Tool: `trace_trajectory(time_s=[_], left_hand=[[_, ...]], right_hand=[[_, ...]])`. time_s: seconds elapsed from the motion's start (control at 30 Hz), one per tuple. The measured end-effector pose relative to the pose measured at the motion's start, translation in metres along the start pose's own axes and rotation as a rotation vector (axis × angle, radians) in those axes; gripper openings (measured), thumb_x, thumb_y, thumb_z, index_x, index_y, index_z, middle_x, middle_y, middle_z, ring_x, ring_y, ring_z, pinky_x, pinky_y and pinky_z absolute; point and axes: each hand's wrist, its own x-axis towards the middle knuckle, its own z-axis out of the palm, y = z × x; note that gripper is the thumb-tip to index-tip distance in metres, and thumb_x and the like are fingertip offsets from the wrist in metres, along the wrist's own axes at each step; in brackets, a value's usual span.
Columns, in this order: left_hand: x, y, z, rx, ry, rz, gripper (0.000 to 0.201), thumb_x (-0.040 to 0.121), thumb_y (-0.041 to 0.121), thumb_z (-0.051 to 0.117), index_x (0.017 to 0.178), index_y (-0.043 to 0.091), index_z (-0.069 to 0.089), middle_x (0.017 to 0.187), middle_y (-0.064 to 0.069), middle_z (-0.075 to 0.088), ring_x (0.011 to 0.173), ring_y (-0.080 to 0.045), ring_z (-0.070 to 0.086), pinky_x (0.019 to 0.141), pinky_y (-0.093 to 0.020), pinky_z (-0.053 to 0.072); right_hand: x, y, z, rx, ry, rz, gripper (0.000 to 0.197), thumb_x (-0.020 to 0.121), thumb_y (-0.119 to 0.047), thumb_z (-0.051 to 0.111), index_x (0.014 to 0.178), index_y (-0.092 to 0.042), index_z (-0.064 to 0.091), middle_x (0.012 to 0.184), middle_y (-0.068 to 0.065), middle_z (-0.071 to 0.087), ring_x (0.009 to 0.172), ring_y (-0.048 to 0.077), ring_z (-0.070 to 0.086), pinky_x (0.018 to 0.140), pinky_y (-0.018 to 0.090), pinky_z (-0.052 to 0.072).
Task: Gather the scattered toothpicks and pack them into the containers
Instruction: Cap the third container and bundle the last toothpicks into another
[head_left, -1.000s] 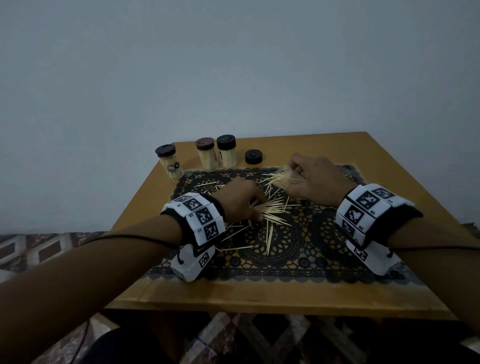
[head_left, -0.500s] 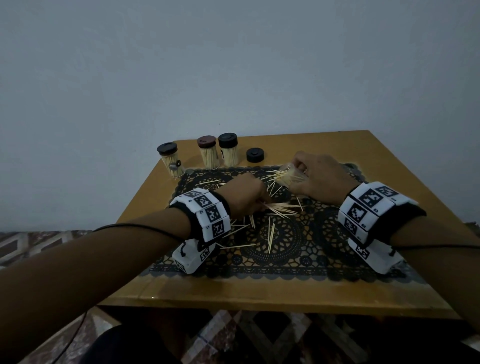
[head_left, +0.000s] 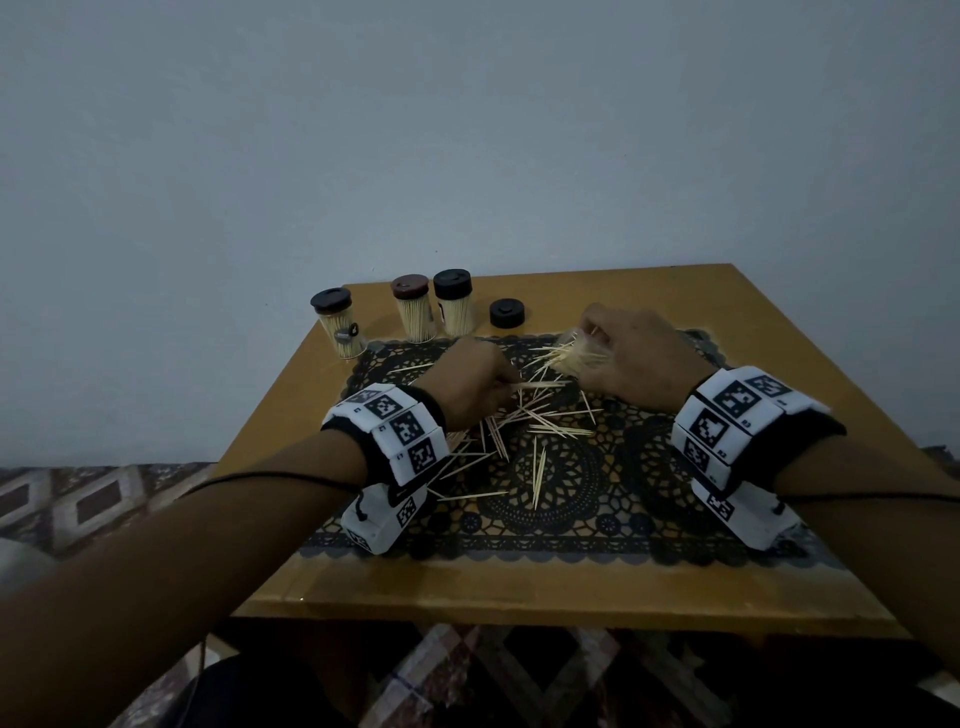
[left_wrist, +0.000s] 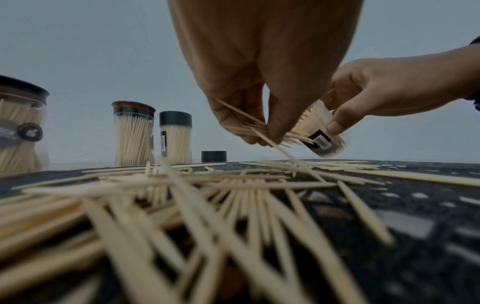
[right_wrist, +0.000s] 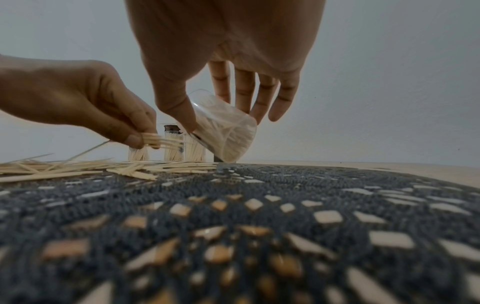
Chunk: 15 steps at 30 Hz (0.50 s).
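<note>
On the bench (head_left: 332, 587), seen from the head camera, my left hand (head_left: 467, 382) pinched a small bundle of toothpicks (head_left: 543, 385) over the black lace mat (head_left: 571, 525), its grip narrow around them. My right hand (head_left: 631, 353) held the open container (head_left: 574, 353) tilted just right of that bundle. Loose toothpicks (head_left: 535, 431) lay scattered on the mat between and near both wrists. At the far left stood three capped containers (head_left: 415, 312) full of picks, with a loose black cap (head_left: 507, 313) to their right.

From the left wrist, my fingers (left_wrist: 280, 115) closed on the bundle (left_wrist: 255, 128), whose tips pointed at the mouth of the clear container (left_wrist: 322, 133) gripped by the right hand (left_wrist: 384, 88). The scattered picks (left_wrist: 233, 185) covered the mat below.

From the right wrist, my thumb and fingers (right_wrist: 244, 90) wrapped the tilted container (right_wrist: 226, 131), partly filled, off the mat (right_wrist: 285, 205). The left hand (right_wrist: 85, 98) held its bundle (right_wrist: 161, 140) just left of it.
</note>
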Motion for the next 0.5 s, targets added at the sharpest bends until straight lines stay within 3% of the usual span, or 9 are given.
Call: trace_trajectory(time_s=[0.17,0.33,0.5], left_hand=[[0.0012,-0.0032,0.0006,0.009,0.105,-0.087,0.018,0.093,0.010,0.054,0.092,0.007,0.072,0.088,-0.009,0.066,0.081,-0.026,0.059,0.072,-0.039,0.050],[0.0009,-0.0036,0.0003,0.061,0.215,-0.153,0.017,0.091,0.005,0.054,0.095,0.007,0.071,0.091,-0.009,0.061,0.085,-0.028,0.054,0.072,-0.037,0.046],[0.0025,-0.0038,0.0024,0.023,0.258,-0.117,0.017,0.092,0.007,0.055,0.096,0.006,0.072,0.090,-0.010,0.061,0.083,-0.029,0.055,0.069,-0.034,0.042]], right_hand=[[0.0008,0.0027,0.0030,-0.091,0.001,0.031,0.044,0.074,-0.043,0.075,0.104,-0.020,0.054,0.097,0.001,0.061,0.095,0.025,0.052,0.081,0.045,0.050],[0.0003,0.0029,0.0025,-0.171,-0.033,0.042,0.044,0.077,-0.045,0.073,0.107,-0.022,0.051,0.106,0.002,0.060,0.102,0.025,0.047,0.088,0.044,0.046],[0.0001,-0.0006,0.0019,-0.119,-0.059,-0.003,0.042,0.076,-0.045,0.073,0.105,-0.022,0.052,0.102,0.000,0.057,0.099,0.024,0.047,0.079,0.037,0.041]])
